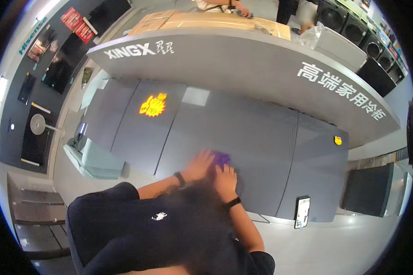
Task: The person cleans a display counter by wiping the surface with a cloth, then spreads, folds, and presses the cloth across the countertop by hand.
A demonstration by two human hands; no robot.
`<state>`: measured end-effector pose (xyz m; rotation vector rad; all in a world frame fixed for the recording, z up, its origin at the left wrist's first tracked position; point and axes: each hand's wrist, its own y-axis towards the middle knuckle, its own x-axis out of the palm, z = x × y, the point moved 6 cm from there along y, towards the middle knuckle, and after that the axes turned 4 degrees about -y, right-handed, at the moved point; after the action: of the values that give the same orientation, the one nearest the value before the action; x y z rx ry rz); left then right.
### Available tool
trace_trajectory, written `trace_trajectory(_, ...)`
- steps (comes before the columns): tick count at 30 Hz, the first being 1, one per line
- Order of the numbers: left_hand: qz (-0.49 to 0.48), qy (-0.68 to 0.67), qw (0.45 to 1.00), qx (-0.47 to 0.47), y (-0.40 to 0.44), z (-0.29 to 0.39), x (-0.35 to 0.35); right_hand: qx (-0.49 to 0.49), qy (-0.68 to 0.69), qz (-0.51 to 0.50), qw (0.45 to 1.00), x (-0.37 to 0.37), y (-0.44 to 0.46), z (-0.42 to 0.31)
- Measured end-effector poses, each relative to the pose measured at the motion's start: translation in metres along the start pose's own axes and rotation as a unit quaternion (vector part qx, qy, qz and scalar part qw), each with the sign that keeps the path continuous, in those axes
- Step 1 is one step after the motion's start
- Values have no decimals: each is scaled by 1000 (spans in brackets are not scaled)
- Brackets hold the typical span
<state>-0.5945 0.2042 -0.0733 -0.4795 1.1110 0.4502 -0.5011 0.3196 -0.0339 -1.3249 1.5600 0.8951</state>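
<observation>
A bunched purple cloth [221,159] lies on the dark grey freezer top [234,123], in front of my body. My left hand [200,166] rests flat beside the cloth's left edge, its fingers stretched and somewhat blurred. On the cloth's lower right edge is my right hand [226,182], with its fingers bent onto the fabric and pressing it against the surface. A dark band circles each wrist.
A phone [302,212] lies at the top's front right edge. Yellow stickers [153,105] and a pale sheet [196,96] lie on the tops. Behind stands a grey sign board [243,62]; a pale green chair [96,160] is at left. Other people are beyond the board.
</observation>
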Motion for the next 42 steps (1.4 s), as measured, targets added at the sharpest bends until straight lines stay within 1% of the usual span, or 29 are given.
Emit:
trace_trajectory(2,41,-42,998,-14,-5,-21,-9,-5,-15,16,1000,4,3,-15)
trace_trajectory(3,47,-42,998,-29,-5,-30,-20,-15,-32,38,999,-1,22,-20)
trace_trajectory(5,72,-44,995,-56,-12,-37,-67,-41,-49,90,994,-1,46,-40)
trace_trajectory(6,64,-35,995,-75,-11,-64,-46,-48,-54,104,992,3,45,-50)
trace_trajectory(9,85,-31,992,-91,-25,-90,-54,-57,-67,123,989,5,58,-82)
trace_trajectory(10,73,-43,991,-99,-32,-91,-62,-46,-74,71,994,15,59,-87)
trace_trajectory(13,117,-11,989,-92,-46,-97,-48,-87,-93,115,985,25,52,-96)
trace_trajectory(14,98,-11,991,-86,-51,-100,-41,-74,-65,77,992,27,50,-94)
trace_trajectory(17,60,-14,994,-84,-66,-108,-37,-30,-38,61,997,31,51,-95)
trace_trajectory(18,62,5,995,-84,-69,-116,-37,-36,-38,53,997,34,56,-100)
trace_trajectory(20,76,-20,989,-127,-64,-135,-50,-47,-42,35,997,32,73,-111)
trace_trajectory(21,81,-34,985,-152,-65,-142,-53,-57,-46,52,996,32,77,-118)
trace_trajectory(23,89,-34,983,-155,-64,-151,-56,-83,-52,92,991,37,85,-136)
trace_trajectory(24,95,-34,982,-157,-62,-154,-58,-76,-50,77,993,44,87,-137)
trace_trajectory(25,102,-33,981,-160,-60,-156,-61,-86,-43,85,992,46,86,-135)
trace_trajectory(28,76,-1,986,-149,-61,-140,-56,-112,-33,95,989,48,77,-129)
trace_trajectory(31,71,-22,987,-143,-66,-136,-53,-131,-41,93,986,48,74,-130)
trace_trajectory(33,92,-41,981,-163,-78,-154,-53,-151,-34,100,983,54,84,-139)
trace_trajectory(34,104,-48,979,-171,-85,-165,-58,-153,-25,66,986,54,93,-150)
trace_trajectory(36,116,-41,969,-215,-101,-186,-68,-157,-10,-1,988,58,106,-175)
trace_trajectory(37,123,-39,963,-237,-108,-193,-73,-161,-9,-1,987,62,107,-184)
trace_trajectory(38,124,-3,962,-244,-112,-196,-76,-166,-10,-1,986,68,109,-192)
trace_trajectory(39,129,1,961,-244,-111,-194,-76,-172,-10,-2,985,74,111,-195)
trace_trajectory(41,137,6,959,-248,-109,-184,-76,-167,27,31,985,82,108,-184)
trace_trajectory(42,154,-1,957,-245,-102,-185,-63,-159,40,41,986,83,107,-174)
